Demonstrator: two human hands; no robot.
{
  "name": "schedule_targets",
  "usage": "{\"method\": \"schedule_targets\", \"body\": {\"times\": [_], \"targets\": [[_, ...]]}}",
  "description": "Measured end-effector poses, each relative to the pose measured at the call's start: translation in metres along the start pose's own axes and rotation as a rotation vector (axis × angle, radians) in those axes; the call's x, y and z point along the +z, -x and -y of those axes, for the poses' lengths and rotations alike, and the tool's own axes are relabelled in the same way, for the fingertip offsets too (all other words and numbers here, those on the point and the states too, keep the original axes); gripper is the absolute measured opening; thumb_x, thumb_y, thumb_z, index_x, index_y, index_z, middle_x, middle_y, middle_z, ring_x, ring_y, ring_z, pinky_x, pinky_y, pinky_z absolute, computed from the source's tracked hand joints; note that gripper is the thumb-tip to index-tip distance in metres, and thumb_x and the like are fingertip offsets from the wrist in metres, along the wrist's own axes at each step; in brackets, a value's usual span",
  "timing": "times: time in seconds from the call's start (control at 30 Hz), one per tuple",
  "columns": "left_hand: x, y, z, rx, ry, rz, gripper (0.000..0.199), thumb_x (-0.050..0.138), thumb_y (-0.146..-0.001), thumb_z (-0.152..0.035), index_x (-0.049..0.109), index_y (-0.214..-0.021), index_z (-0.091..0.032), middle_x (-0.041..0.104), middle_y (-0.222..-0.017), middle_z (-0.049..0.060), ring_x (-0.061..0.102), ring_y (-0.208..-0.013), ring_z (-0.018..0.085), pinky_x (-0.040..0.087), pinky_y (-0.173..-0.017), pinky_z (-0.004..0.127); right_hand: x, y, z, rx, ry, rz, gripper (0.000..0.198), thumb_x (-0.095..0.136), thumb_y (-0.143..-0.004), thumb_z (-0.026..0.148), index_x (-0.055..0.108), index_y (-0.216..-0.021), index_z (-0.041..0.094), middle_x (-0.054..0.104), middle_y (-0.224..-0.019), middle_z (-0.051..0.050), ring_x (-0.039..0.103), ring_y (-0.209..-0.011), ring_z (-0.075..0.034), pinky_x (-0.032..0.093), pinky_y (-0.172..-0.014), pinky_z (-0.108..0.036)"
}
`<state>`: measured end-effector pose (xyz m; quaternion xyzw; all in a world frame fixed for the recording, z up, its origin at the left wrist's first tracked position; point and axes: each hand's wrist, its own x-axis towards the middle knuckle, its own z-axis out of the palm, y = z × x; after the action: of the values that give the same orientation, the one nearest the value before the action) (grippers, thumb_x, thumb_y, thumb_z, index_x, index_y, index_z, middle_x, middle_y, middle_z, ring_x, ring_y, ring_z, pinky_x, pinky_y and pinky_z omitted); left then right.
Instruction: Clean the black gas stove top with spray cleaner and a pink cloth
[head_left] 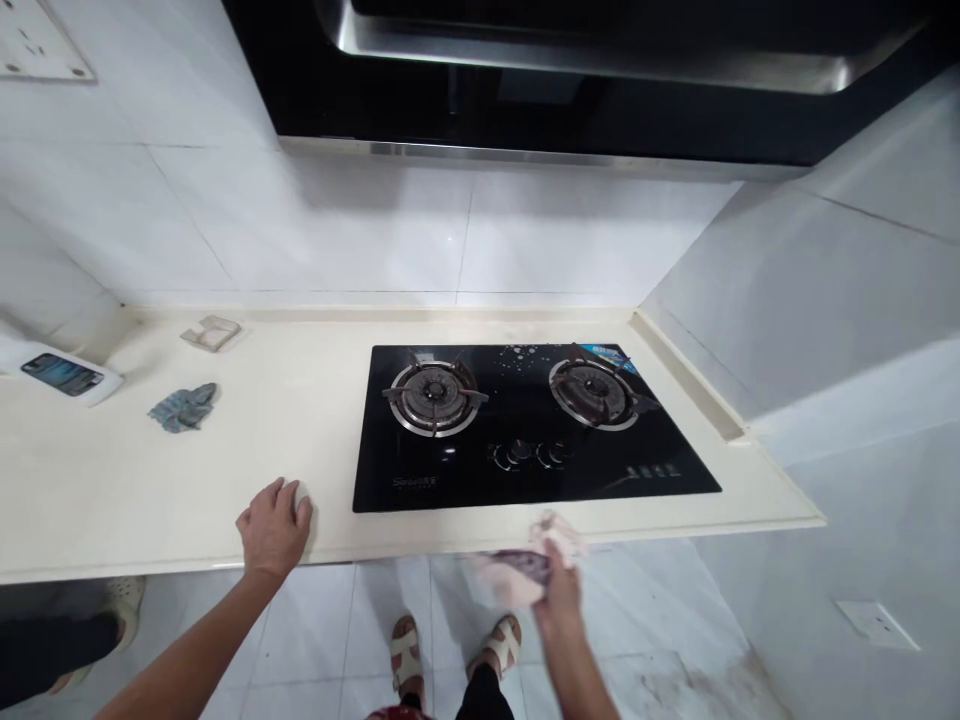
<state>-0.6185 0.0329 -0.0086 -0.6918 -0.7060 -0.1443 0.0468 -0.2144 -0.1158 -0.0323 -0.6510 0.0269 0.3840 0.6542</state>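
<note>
My right hand (561,590) is closed around a pale pink cloth (517,572) with a dark patch, in front of the counter's front edge. Motion blurs the cloth and part of the hand. My left hand (274,527) rests on the cream countertop (247,440) near its front edge, fingers loosely bent, thumb apart, holding nothing. Between and beyond my hands lies a black glass gas stove (465,470) with a left burner (433,392), a right burner (594,388) and two knobs (534,455). White spots (525,353) show on the glass near the back.
A crumpled blue-grey cloth (184,407) and a beige bracket-like piece (211,332) lie on the left counter. Farther left is a white device with a screen (64,372). A black range hood (540,110) overhangs the stove. Another person's foot (124,605) shows at lower left.
</note>
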Motion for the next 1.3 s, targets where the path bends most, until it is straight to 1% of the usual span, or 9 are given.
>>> {"method": "schedule_targets", "body": {"times": [0.1, 0.2, 0.3, 0.43, 0.57, 0.7, 0.83, 1.03, 1.3], "targets": [[-0.001, 0.002, -0.004, -0.020, 0.003, 0.017, 0.038, 0.043, -0.094, -0.037, 0.063, -0.122, -0.019, 0.057, -0.138, 0.016, 0.048, -0.130, 0.029, 0.034, -0.104, 0.048, -0.033, -0.051, 0.046, -0.165, 0.129, -0.286, 0.062, 0.069, -0.061, 0.056, 0.045, -0.110, 0.027, 0.065, -0.104, -0.008, 0.067, -0.085, -0.027, 0.056, -0.070, -0.047], [-0.002, 0.003, -0.006, -0.037, 0.018, 0.028, 0.037, 0.045, -0.094, -0.035, 0.063, -0.122, -0.019, 0.057, -0.139, 0.016, 0.048, -0.131, 0.029, 0.033, -0.105, 0.048, -0.032, -0.051, 0.048, -0.386, 0.570, -0.402, 0.063, 0.067, -0.063, 0.062, 0.051, -0.112, 0.025, 0.056, -0.119, -0.019, 0.061, -0.102, -0.036, 0.052, -0.079, -0.053], [-0.002, 0.005, -0.005, -0.041, 0.034, 0.032, 0.036, 0.047, -0.093, -0.034, 0.062, -0.123, -0.020, 0.057, -0.140, 0.017, 0.048, -0.131, 0.030, 0.032, -0.105, 0.049, -0.017, -0.015, 0.030, -0.495, 1.004, -0.096, 0.059, 0.065, -0.064, 0.067, 0.062, -0.104, 0.024, 0.053, -0.118, -0.016, 0.062, -0.093, -0.034, 0.051, -0.083, -0.051], [-0.001, 0.008, -0.004, -0.034, 0.042, 0.031, 0.037, 0.048, -0.093, -0.033, 0.062, -0.124, -0.019, 0.056, -0.140, 0.017, 0.049, -0.129, 0.031, 0.033, -0.105, 0.051, 0.005, 0.015, 0.036, -0.686, 1.124, 0.359, 0.052, 0.058, -0.078, 0.066, 0.068, -0.111, 0.028, 0.055, -0.117, -0.010, 0.062, -0.096, -0.027, 0.050, -0.089, -0.041], [0.000, 0.009, -0.002, -0.028, 0.055, 0.028, 0.037, 0.047, -0.093, -0.033, 0.063, -0.124, -0.020, 0.056, -0.139, 0.017, 0.049, -0.129, 0.031, 0.033, -0.105, 0.051, 0.036, 0.007, 0.047, -0.964, 1.310, 0.412, 0.059, 0.052, -0.085, 0.064, 0.062, -0.132, 0.031, 0.054, -0.124, -0.014, 0.048, -0.122, -0.037, 0.041, -0.101, -0.053], [0.001, 0.010, -0.001, -0.022, 0.075, 0.035, 0.037, 0.048, -0.093, -0.032, 0.062, -0.124, -0.020, 0.056, -0.139, 0.016, 0.048, -0.129, 0.032, 0.033, -0.105, 0.052, 0.068, 0.000, 0.021, -1.160, 1.406, 0.399, 0.064, 0.053, -0.085, 0.061, 0.062, -0.133, 0.020, 0.050, -0.130, -0.019, 0.030, -0.137, -0.044, 0.032, -0.108, -0.061], [0.003, 0.011, 0.000, -0.028, 0.091, 0.050, 0.037, 0.049, -0.092, -0.032, 0.062, -0.125, -0.021, 0.055, -0.141, 0.016, 0.046, -0.131, 0.032, 0.031, -0.106, 0.053, 0.102, -0.009, 0.010, -1.204, 1.459, 0.429, 0.058, 0.050, -0.090, 0.055, 0.061, -0.133, 0.017, 0.043, -0.142, -0.021, 0.019, -0.145, -0.043, 0.028, -0.111, -0.061], [0.002, 0.012, -0.001, -0.033, 0.108, 0.071, 0.037, 0.048, -0.093, -0.031, 0.061, -0.126, -0.021, 0.055, -0.142, 0.017, 0.045, -0.133, 0.032, 0.030, -0.108, 0.054, 0.162, -0.041, 0.035, -1.149, 1.518, 0.389, 0.062, 0.051, -0.089, 0.054, 0.057, -0.137, 0.015, 0.040, -0.147, -0.024, 0.017, -0.146, -0.047, 0.025, -0.111, -0.064], [0.002, 0.014, -0.004, -0.047, 0.160, 0.052, 0.036, 0.050, -0.091, -0.029, 0.062, -0.125, -0.022, 0.055, -0.142, 0.016, 0.044, -0.134, 0.033, 0.029, -0.108, 0.055, 0.144, 0.014, -0.018, -1.163, 1.482, 0.392, 0.059, 0.052, -0.088, 0.047, 0.059, -0.134, 0.011, 0.041, -0.147, -0.027, 0.015, -0.147, -0.047, 0.022, -0.111, -0.065]]}}
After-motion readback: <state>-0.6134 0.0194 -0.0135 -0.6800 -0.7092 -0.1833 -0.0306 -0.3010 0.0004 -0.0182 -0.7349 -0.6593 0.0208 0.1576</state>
